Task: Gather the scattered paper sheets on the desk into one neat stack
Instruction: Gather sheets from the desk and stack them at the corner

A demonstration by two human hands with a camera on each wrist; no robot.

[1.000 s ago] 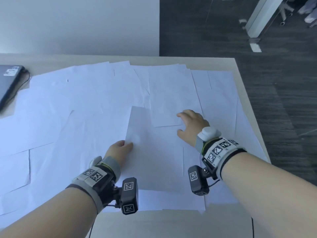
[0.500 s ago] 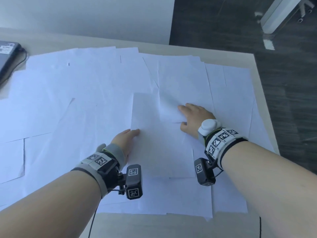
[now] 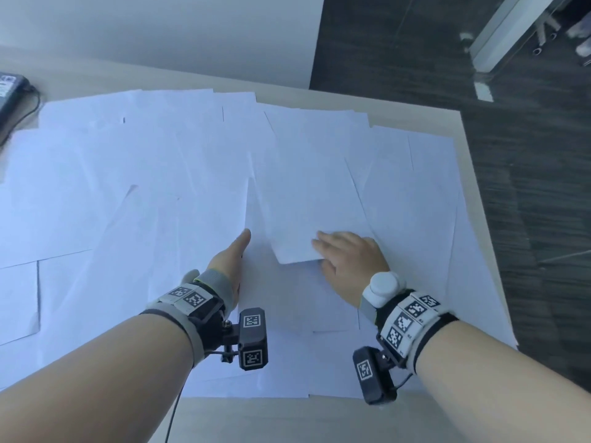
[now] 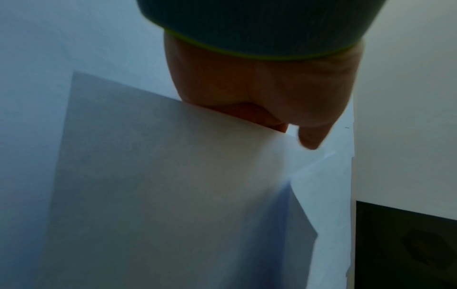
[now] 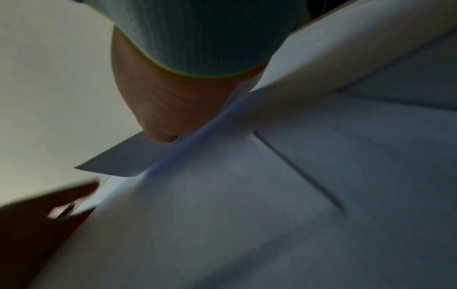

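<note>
Several white paper sheets (image 3: 153, 187) lie spread and overlapping across the beige desk (image 3: 319, 420). My left hand (image 3: 241, 241) stands edge-on at the left edge of a middle sheet (image 3: 281, 295). In the left wrist view its fingers are hidden behind that sheet (image 4: 173, 176) and the thumb (image 4: 311, 138) lies in front, pinching the edge. My right hand (image 3: 323, 251) lies on the near corner of a tilted sheet (image 3: 307, 203), fingers on top. The right wrist view shows the thumb (image 5: 163, 135) under the raised corner (image 5: 118, 162).
A dark device (image 3: 9, 87) with a cable sits at the desk's far left. The desk's right edge (image 3: 479, 219) runs close beside the outermost sheets, with dark floor (image 3: 527, 155) beyond. A white wall stands behind the far edge.
My right hand has pulled its sheet nearer and leftward, turning it so the corner overlaps the middle sheet. My left hand stays at that sheet's left edge.
</note>
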